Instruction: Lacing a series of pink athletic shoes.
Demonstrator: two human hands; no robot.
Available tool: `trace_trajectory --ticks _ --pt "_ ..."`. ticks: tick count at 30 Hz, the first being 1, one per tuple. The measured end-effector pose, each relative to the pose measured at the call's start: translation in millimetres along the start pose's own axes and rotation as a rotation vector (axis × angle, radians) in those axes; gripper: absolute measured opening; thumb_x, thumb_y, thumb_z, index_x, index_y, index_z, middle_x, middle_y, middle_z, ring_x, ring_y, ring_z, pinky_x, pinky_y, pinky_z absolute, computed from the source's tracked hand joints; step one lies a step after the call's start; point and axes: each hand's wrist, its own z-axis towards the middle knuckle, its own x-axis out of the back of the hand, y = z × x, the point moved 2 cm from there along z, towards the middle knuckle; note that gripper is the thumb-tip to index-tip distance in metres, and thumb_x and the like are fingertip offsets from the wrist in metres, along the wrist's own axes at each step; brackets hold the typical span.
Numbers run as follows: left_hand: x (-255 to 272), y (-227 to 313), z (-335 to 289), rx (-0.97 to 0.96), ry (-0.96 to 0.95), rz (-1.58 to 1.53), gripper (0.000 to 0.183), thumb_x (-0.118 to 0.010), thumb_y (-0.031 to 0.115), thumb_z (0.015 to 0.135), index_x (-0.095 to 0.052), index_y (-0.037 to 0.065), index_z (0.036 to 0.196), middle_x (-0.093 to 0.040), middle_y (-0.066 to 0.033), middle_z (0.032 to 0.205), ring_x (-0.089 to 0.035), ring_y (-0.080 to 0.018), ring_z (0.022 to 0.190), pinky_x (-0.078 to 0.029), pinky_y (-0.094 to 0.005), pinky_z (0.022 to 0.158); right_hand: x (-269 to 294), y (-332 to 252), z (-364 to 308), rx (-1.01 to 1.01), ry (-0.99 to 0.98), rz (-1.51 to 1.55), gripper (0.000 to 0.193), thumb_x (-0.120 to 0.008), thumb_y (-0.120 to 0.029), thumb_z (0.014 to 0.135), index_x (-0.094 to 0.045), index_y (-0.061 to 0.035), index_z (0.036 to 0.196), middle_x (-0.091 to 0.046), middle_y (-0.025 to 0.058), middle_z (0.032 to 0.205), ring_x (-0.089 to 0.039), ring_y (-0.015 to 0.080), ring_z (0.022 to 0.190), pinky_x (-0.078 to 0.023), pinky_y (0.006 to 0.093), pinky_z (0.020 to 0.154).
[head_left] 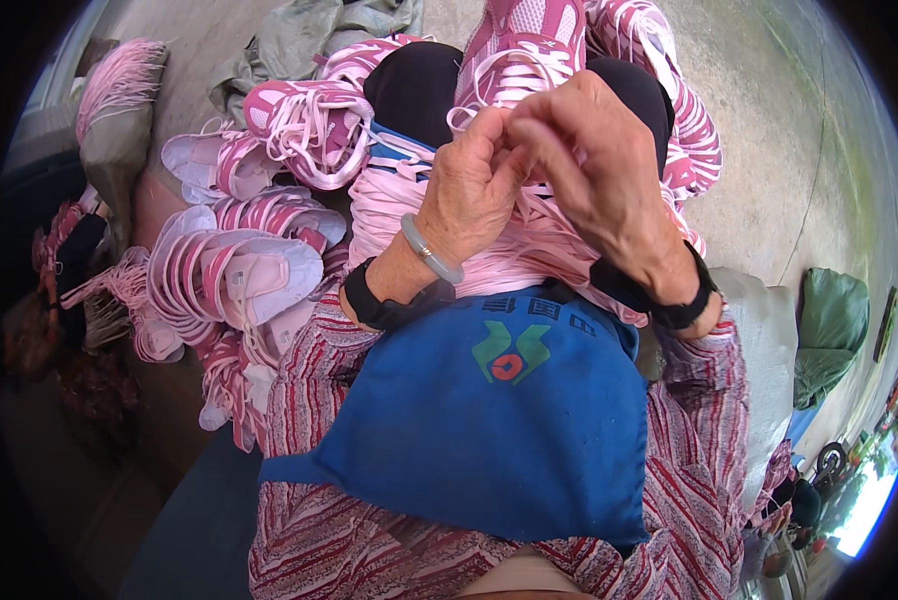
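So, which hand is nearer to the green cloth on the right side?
Right: the right hand is left of the green cloth, apart from it; the left hand is farther left.

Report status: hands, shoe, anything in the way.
Left hand, right hand close together; grip unclear. Pink shoe just beyond, partly covered by hands. Pink laces heaped beneath.

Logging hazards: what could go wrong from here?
The loose pink laces bunched beneath the left hand and right hand might tangle with those on the sneaker just ahead. The shoe uppers heaped at the person's left overlap unevenly and could slide.
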Motion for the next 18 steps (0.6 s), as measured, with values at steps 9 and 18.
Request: trace_trajectory --ticks 9,18 --pt "39.1 31.3 25.1 -0.019 0.258 -0.070 0.019 -0.055 0.005 0.092 -0.049 -0.002 0.108 -0.064 -0.0084 0.088 -0.065 -0.0144 0.075 -0.052 -0.0214 0.060 29.4 68.6 2.5 -0.556 0.208 -0.031 0.036 -0.055 -0.023 0.091 -0.054 0.0057 0.113 -0.062 0.0185 0.091 -0.061 0.0240 0.076 -0.049 0.0346 0.069" --pt "13.5 5.4 -29.5 0.338 -0.322 0.134 0.024 -0.058 0.014 0.092 -0.060 -0.003 0.109 -0.065 -0.0058 0.083 -0.061 -0.0090 0.070 -0.049 -0.0210 0.061 15.2 96.8 2.3 -0.626 0.098 0.287 0.051 -0.063 -0.038 0.085 -0.057 0.0065 0.110 -0.064 0.0121 0.085 -0.061 0.0178 0.075 -0.048 0.0271 0.067"
